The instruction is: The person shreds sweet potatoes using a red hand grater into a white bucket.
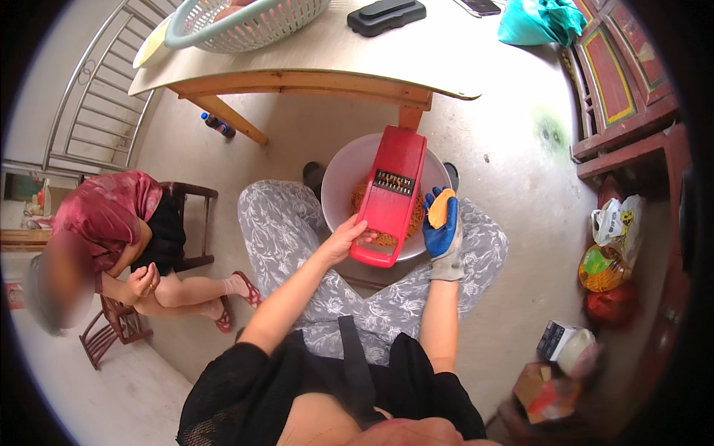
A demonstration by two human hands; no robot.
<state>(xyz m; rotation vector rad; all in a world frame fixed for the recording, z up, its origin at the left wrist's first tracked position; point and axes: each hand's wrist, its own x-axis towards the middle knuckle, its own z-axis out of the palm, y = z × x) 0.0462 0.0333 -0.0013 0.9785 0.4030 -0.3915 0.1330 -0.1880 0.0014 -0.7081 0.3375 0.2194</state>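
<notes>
My left hand (347,241) grips the handle end of a red grater (399,156), its fingers at the cut-out in the frame. The grater lies slanted across a wide pale basin (338,167), its far end by the basin's far rim. Orange shreds (361,199) lie in the basin, partly hidden under the grater, and some cling around its metal teeth. To the right of the grater, my right hand (444,241) wears a blue and grey work glove. Palm up, it holds a flat piece of orange vegetable (440,209); its exact kind I cannot tell.
Beyond the basin stands a table (312,63) with a grey-green plastic basket (256,30), a black case (387,15) and a teal bag (539,22). A dark bottle (218,125) stands beneath. Another person (126,215) sits at left. Bags (617,223) line the right cabinet.
</notes>
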